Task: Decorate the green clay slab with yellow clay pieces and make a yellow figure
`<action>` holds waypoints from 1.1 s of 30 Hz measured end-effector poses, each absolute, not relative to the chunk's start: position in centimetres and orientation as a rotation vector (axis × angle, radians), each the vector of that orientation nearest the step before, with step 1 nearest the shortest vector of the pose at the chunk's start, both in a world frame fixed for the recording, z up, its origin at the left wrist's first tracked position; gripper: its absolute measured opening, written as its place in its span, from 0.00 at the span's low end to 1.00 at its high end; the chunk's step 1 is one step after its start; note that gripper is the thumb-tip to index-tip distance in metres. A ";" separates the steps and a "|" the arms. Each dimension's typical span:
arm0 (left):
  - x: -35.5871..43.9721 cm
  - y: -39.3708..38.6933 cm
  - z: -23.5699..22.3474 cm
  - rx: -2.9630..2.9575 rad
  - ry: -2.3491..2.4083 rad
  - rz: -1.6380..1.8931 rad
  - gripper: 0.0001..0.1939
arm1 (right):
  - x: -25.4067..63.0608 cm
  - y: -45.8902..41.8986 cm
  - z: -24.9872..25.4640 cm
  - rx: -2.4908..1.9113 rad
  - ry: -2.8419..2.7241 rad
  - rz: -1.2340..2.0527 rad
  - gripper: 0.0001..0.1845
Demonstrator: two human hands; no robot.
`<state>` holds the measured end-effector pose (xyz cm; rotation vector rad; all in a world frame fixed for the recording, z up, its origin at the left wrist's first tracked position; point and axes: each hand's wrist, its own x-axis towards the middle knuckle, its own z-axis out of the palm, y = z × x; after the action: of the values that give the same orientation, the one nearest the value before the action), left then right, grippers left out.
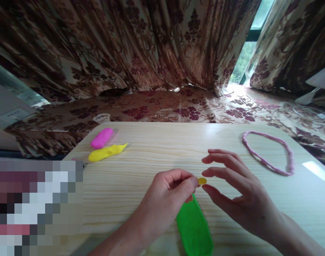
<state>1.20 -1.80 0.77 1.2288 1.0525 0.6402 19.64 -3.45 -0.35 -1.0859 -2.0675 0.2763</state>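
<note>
My left hand (pixel 175 192) pinches a small yellow piece of clay (pixel 202 181) between thumb and forefinger. Just to its right, my right hand (pixel 234 188) is open, with thumb and fingers apart around the free end of the piece; whether they touch it I cannot tell. Below both hands a flat, long green slab of clay (pixel 194 227) lies on the table, its upper end partly covered by my left hand. Toward the back left lie a pink lump of clay (pixel 102 138) and a longer yellow lump (pixel 107 153) drawn out to a point.
A pale wood-grain table (pixel 157 142) carries everything. On its right side lies a pinkish-purple twisted loop (pixel 290 156). A clear plastic object (pixel 101 118) sits beyond the far left corner. Floral curtains (pixel 157 46) hang behind, and a white lamp (pixel 321 78) stands far right. Blurred blocks hide the lower left.
</note>
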 end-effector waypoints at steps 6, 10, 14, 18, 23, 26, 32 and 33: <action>1.3 -1.7 1.0 1.223 1.045 0.624 0.12 | 19.6 -3.4 -0.4 -1.072 -2.071 0.250 0.13; 1.1 -1.7 0.8 1.253 1.033 0.612 0.12 | 19.7 -3.5 -0.4 -1.056 -2.099 0.223 0.13; 1.1 -1.9 0.7 1.322 1.037 0.638 0.13 | 19.7 -3.5 -0.3 -1.056 -2.113 0.231 0.11; 1.3 -2.3 0.8 1.470 1.088 0.769 0.05 | 19.6 -3.4 -0.2 -1.075 -2.038 0.283 0.10; 1.5 -2.3 0.7 1.570 1.091 0.786 0.04 | 19.3 -3.5 -0.2 -1.076 -2.014 0.372 0.09; 1.4 -2.2 0.7 1.562 1.075 0.784 0.06 | 19.3 -3.6 -0.1 -1.092 -1.999 0.439 0.08; 1.4 -2.4 0.4 1.537 1.078 0.759 0.04 | 19.3 -3.7 -0.1 -1.126 -1.990 0.501 0.05; 1.4 -2.4 0.4 1.522 1.071 0.746 0.05 | 19.3 -3.7 0.0 -1.127 -1.992 0.511 0.06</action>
<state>1.44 -2.37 0.40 1.5219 1.0709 0.7458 19.30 -3.73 -0.04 -1.1271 -1.9915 0.5113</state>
